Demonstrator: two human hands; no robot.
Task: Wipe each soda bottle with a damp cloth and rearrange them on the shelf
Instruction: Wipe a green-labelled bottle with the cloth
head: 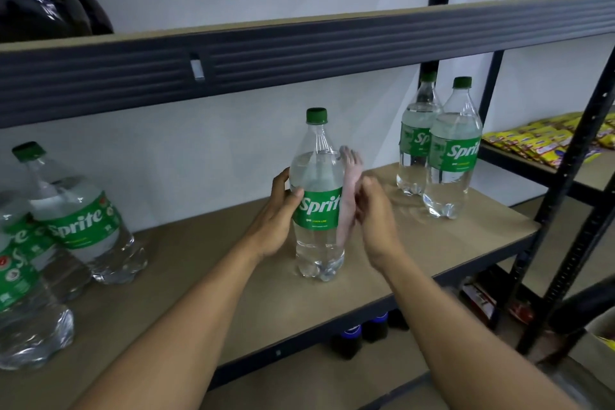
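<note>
Currently I log the centre bottle point(317, 196) upright mid-way along the shelf board point(199, 260). The left hand point(278, 216) curls round its left side, thumb on the label. The right hand point(376, 213) is blurred beside its right flank. A pale pink shape point(349, 196) between them may be the cloth, so I cannot tell that hand's hold.

- Judged done: right-end pair point(454, 156), upright, close together.
- Judged pending: left-end bottles point(76, 213), at least two, crowded.
- Nearby: yellow packets point(545, 140) on the next rack, dark bottles point(352, 336) below.
- Limit: black post point(565, 210) bounds the right end
</note>
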